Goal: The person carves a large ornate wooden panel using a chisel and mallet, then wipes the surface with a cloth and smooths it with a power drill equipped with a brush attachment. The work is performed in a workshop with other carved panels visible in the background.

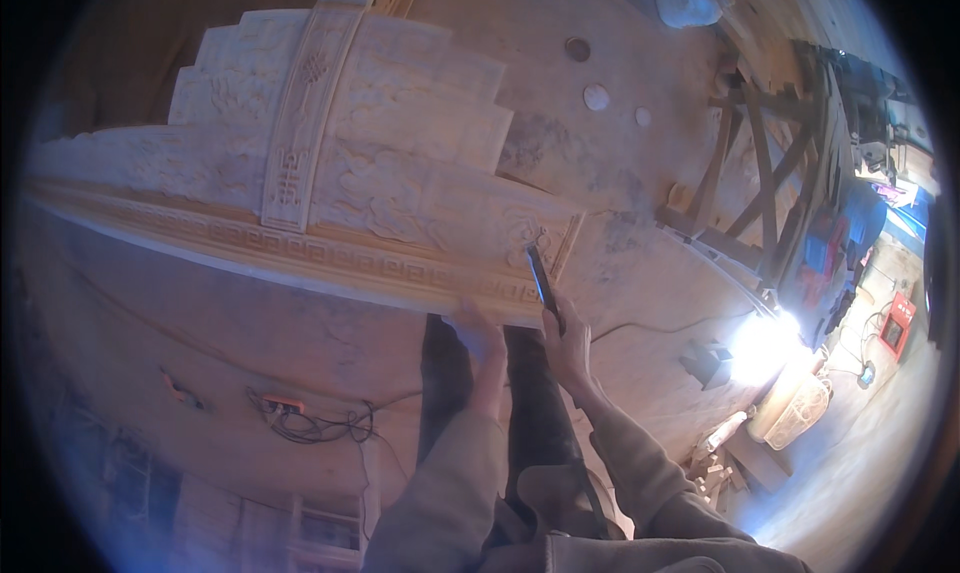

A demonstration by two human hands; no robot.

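Observation:
A large pale carved panel (400, 188) with a stepped outline and raised relief lies before me, a key-pattern border running along its near edge. My right hand (568, 348) is closed around a slim, dark, flat object (541, 278) with a bluish shine on one edge; its exact kind does not show. The object's far end reaches over the small carving at the panel's right end. Close to the near border is my left hand (477, 335), smeared by motion, so its fingers and anything in them cannot be made out.
A bright work lamp (765, 350) glares at the right, beside wooden trestles (765, 163). Coiled cable with an orange socket block (283, 404) lies on the dusty floor at left. Pale round discs (596, 97) lie beyond the panel. A red case (897, 325) stands far right.

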